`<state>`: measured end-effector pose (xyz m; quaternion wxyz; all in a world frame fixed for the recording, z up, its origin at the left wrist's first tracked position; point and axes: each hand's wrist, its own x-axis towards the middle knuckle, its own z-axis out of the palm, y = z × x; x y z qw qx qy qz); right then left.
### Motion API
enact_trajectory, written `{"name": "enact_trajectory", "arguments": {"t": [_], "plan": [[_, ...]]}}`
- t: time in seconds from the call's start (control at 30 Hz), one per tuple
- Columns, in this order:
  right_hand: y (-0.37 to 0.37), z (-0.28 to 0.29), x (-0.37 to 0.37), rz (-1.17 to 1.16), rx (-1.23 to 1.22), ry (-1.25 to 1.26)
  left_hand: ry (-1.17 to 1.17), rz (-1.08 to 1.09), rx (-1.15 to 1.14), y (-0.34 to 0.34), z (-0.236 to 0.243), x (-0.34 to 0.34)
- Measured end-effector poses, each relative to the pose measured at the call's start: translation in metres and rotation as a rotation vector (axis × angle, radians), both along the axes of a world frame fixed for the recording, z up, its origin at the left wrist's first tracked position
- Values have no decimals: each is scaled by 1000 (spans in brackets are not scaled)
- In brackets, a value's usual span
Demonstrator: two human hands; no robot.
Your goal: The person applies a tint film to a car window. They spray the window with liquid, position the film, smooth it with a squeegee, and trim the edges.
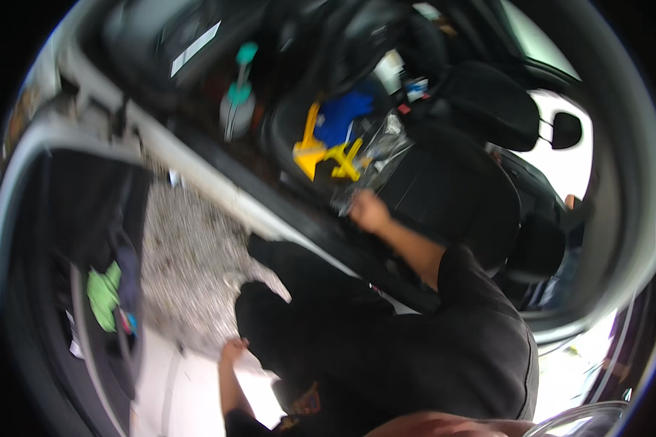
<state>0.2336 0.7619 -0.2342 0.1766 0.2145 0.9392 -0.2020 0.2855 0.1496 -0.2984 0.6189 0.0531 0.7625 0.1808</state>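
Observation:
Over the edge of the black car seat (444, 193), my right hand (369, 211) is closed on the near end of a crumpled clear plastic bag (386, 149), blurred by motion. Just beyond it lie a yellow squeegee-like tool (310, 151), a second yellow piece with forked arms (345, 160) and a blue cloth (342, 116). My left hand (233, 349) hangs low beside my leg, outside the car; its fingers are smeared, so I cannot make out their shape or anything in them.
A clear spray bottle with a teal top (237, 109) stands in the footwell by the sill (204, 178). The open car door (73, 211) is on the left, with a green cloth (104, 295) in its pocket. Gravelly ground (189, 255) lies between door and sill.

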Motion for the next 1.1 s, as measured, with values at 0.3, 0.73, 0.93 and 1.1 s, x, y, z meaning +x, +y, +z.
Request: {"name": "enact_trajectory", "arguments": {"t": [0.3,0.73,0.93,1.1], "plan": [[-132,12,149,56,-459,-763,-32,-453,182,22,-25,-108],[5,620,169,-377,610,975,255,-280,279,26,32,-173],[196,677,219,-677,834,672,243,207,401,41,35,-176],[229,687,126,-743,1042,248,339,-129,196,41,41,-181]]}}
